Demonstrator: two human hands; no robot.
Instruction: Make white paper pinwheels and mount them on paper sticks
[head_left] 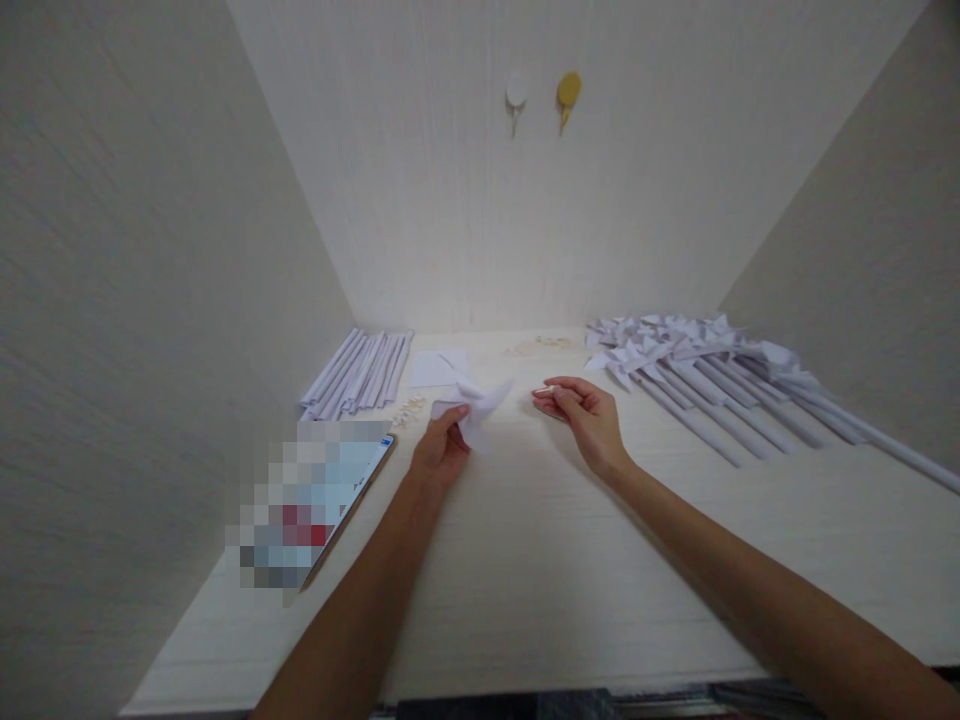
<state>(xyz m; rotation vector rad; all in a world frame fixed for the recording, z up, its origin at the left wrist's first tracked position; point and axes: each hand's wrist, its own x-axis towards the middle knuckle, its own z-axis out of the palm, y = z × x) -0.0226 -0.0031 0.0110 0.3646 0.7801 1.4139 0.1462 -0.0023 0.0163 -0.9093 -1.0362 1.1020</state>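
Note:
My left hand (441, 448) is closed on a white paper pinwheel (484, 408), its thumb pressed over the folded paper near the middle of the table. A short way to the right, my right hand (594, 418) pinches a small whitish piece (541, 391) between thumb and fingers; its exact kind is too small to tell. The piece and the pinwheel are apart. Just left of the pinwheel lie several small pale pieces (409, 410). Behind my left hand rest flat white paper squares (429, 368), the top one with a slit or fold line.
Rolled white paper sticks (358, 375) lie at the back left. At the back right, paper pinwheels on sticks (667, 350) are heaped. Small beige bits (551, 344) lie by the back wall. A tablet or phone (352, 490) leans at left. White (516, 92) and yellow hooks (569, 90) hang above.

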